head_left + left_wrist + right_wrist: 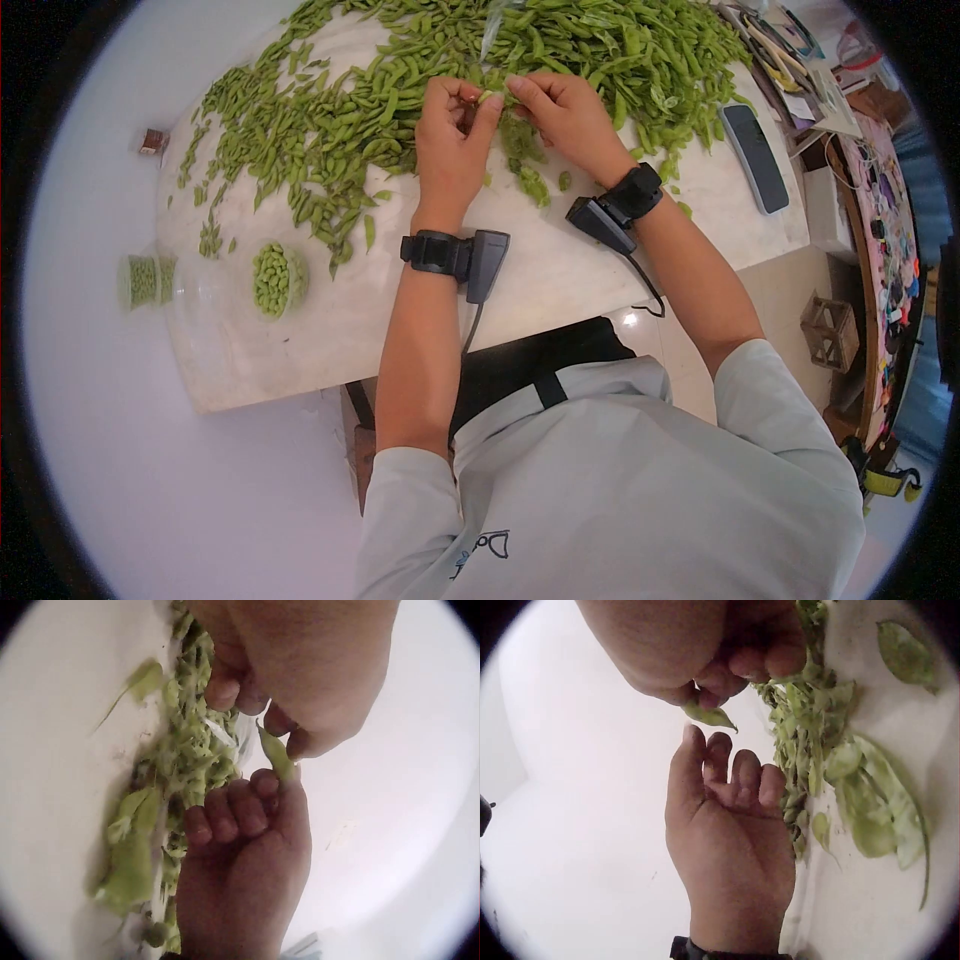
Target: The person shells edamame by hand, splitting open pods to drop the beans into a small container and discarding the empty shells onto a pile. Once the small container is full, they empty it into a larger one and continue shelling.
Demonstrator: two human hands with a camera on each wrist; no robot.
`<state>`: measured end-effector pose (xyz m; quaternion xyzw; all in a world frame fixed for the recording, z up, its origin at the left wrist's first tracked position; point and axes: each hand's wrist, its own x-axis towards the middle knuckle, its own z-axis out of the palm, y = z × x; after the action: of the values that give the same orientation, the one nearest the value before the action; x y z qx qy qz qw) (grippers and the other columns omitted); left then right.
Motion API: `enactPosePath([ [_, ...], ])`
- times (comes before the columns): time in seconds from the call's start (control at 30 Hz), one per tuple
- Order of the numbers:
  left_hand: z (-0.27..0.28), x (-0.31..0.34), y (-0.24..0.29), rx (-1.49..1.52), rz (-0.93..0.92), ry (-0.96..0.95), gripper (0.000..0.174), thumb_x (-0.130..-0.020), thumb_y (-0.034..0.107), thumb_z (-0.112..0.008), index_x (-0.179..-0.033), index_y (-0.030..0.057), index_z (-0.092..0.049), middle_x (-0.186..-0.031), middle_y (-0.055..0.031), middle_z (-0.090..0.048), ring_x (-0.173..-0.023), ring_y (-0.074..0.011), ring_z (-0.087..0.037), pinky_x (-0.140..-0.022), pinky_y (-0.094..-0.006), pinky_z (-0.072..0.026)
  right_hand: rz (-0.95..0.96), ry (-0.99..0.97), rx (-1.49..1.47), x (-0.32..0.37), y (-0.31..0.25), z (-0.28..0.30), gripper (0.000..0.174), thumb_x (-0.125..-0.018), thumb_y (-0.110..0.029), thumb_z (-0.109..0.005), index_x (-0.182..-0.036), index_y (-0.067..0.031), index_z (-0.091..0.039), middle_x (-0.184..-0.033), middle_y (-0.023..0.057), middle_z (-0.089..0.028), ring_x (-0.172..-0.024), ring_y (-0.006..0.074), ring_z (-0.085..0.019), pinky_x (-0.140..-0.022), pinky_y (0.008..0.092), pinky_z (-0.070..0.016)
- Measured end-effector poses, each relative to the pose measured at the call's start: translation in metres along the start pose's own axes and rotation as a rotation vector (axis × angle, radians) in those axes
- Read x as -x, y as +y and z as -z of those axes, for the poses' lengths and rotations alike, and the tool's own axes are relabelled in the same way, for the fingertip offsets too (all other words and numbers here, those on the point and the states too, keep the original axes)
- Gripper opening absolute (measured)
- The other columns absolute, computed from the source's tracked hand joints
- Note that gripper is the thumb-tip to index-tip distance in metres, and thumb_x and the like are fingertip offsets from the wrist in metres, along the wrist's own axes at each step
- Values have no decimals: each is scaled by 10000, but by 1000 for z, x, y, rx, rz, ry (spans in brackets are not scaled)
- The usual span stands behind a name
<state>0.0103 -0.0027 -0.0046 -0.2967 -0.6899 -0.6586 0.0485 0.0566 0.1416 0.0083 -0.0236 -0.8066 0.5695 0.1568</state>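
Observation:
My left hand (452,150) pinches a green soybean pod (276,753) between thumb and curled index finger, its pointed tip sticking out. Close beside it is my right hand (575,122), with thumb and index finger slightly apart right at the pod and the other fingers loosely bent, as the right wrist view shows. Both hands are over the near edge of a big heap of soybean pods (390,90). Under the right hand lie opened, flattened pod shells (530,184); a split shell (874,810) appears large in the right wrist view.
A clear tub of shelled green beans (271,280) stands on the pale table (330,340), left of the hands. Another bean container (142,281) is at the far left. A phone (755,158) lies at the right edge, near stacked items. Clear plastic (490,35) pokes from the heap.

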Motion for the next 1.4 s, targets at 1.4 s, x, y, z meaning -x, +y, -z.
enactPosePath([
  [1.4, 1, 3, 11, 230, 296, -77, 249, -785, 129, -712, -970, -29, -656, -715, 20, -612, -599, -16, -449, -534, -168, -346, 147, -99, -47, 2, -4, 8, 326, -918, -293, -496, -875, -3, -639, -596, 67, -525, -543, 137, -456, -529, 287, -399],
])
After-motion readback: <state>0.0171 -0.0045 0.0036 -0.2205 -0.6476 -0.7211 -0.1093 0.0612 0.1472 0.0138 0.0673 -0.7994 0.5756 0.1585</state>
